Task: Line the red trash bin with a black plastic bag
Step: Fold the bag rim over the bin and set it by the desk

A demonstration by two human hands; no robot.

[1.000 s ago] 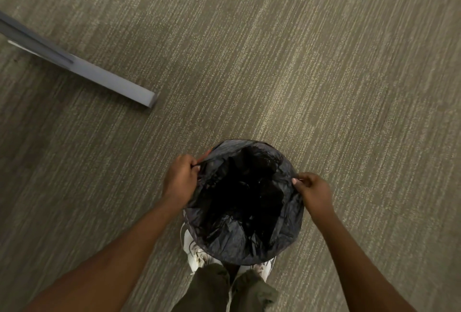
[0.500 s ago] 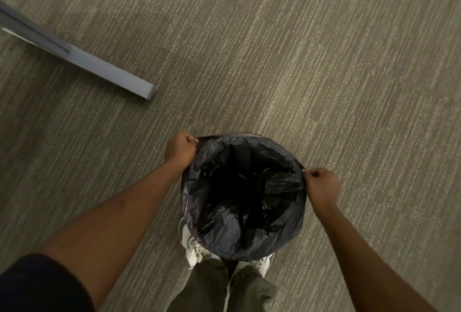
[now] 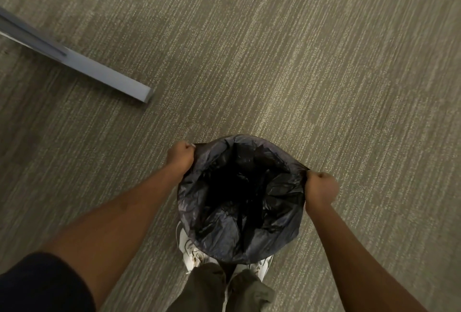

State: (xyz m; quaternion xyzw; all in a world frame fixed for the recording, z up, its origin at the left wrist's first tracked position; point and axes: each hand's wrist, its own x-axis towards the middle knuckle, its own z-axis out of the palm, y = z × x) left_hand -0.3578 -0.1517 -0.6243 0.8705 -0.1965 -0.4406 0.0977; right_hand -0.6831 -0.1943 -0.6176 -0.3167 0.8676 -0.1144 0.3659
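Head view, looking straight down at the carpeted floor (image 3: 324, 62): my left hand (image 3: 180, 155) is a closed fist pinching the black plastic bag (image 3: 239, 212) at the far-left part of its mouth; my right hand (image 3: 321, 188) is fisted on the bag's right edge; between them the mouth is stretched wide and round. The red trash bin itself I cannot see; the bag hides it entirely, just ahead of my white shoes (image 3: 189, 247) near the bottom edge of the view. I judge this to be the step of seating the bag's hem over the rim; next I would need to pull the film down outside the rim all round, evenly, without tearing it. A grey bar (image 3: 74, 58) lies well apart at the left.
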